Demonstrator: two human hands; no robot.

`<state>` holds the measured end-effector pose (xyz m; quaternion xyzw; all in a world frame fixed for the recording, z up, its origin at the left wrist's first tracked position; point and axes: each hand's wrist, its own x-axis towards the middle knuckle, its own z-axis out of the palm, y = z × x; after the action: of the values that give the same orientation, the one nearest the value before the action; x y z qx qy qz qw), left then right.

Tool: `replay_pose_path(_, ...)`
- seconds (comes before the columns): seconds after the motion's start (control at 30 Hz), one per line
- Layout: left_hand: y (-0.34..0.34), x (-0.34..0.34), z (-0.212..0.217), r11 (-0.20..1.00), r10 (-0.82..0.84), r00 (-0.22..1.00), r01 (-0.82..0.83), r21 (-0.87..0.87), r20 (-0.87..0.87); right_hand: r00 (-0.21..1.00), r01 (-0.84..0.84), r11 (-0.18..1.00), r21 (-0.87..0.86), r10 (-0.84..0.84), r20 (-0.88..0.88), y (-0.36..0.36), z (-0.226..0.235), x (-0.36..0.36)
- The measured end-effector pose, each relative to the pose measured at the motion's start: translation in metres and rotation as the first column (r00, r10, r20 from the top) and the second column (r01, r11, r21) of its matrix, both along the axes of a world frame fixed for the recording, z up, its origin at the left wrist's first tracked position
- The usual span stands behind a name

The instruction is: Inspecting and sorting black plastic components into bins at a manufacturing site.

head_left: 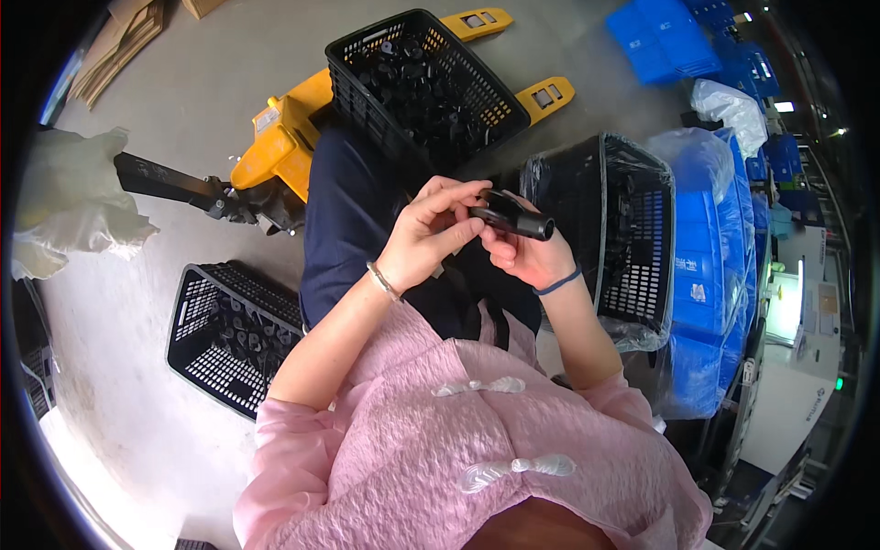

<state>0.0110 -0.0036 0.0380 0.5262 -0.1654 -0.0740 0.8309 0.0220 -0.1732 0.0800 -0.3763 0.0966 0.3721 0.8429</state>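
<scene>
Both my hands hold a black plastic part (513, 216) up in front of my lap. It has a short tube that points right and a rounder end toward the left. My left hand (423, 236) pinches the rounder end between thumb and fingers. From the right, my right hand (539, 258) grips the part from below, with some of its fingers hidden behind it. Beyond my hands, a black crate (353, 103) holds many similar-looking black parts. Another black crate (203, 359) with black parts stands on the floor at my left.
The far crate rests on a yellow pallet jack (286, 137), its black handle reaching left. A plastic-wrapped black crate (642, 289) and wrapped blue boxes (698, 266) stand close on the right. Whitish bags (78, 197) hang at left; a white machine (786, 403) is far right.
</scene>
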Motion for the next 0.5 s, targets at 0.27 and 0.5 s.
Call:
replay_pose_path(0.27, -0.004, 0.001, 0.001, 0.996, 0.069, 0.995, -0.065, 0.064, -0.069, 0.995, 0.061, 0.998, 0.018, -0.059, -0.076, -0.010, -0.016, 0.003)
replay_pose_path(0.5, -0.002, -0.003, -0.004, 0.930, -0.251, 0.891, 0.114, -0.349, -0.379, 0.725, 0.258, 0.761, -0.595, 0.254, 0.640, -0.010, 0.014, 0.009)
